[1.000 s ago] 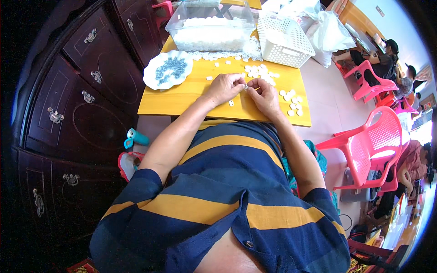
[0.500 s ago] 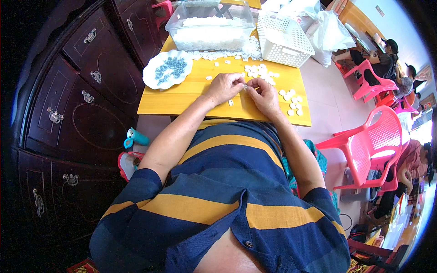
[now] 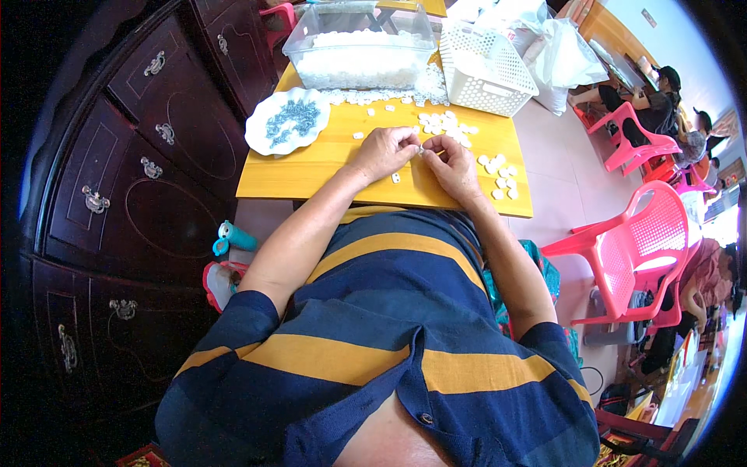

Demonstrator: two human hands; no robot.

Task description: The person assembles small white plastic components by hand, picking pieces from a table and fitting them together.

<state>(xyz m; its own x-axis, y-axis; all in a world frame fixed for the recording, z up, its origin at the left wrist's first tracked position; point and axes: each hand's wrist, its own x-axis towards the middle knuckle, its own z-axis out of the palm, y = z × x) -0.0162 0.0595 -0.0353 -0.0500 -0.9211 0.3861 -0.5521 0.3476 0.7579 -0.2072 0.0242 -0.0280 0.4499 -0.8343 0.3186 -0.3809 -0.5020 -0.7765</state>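
Over the yellow table (image 3: 272,183) my left hand (image 3: 387,151) and my right hand (image 3: 451,165) meet, fingertips pinched together. Between them is a tiny whitish piece (image 3: 421,151), mostly hidden by the fingers and too small to name. Just below my left hand lies a small white piece with dark holes (image 3: 395,178). Several round white pieces (image 3: 443,124) sit loosely beyond my right hand, and more white pieces (image 3: 499,173) are to its right. On the left stands a white scalloped dish (image 3: 257,136) with small dark blue-grey parts (image 3: 292,121) in it.
A clear plastic bin (image 3: 366,74) full of white pieces stands at the table's far side, beside a white perforated basket (image 3: 486,93). Dark wooden drawers (image 3: 117,156) flank the left. A pink plastic chair (image 3: 622,249) is on the right; people (image 3: 661,101) sit farther off.
My hands stay pinched together in nearly the same place. The whole view has shifted very slightly; nothing else visibly moves.
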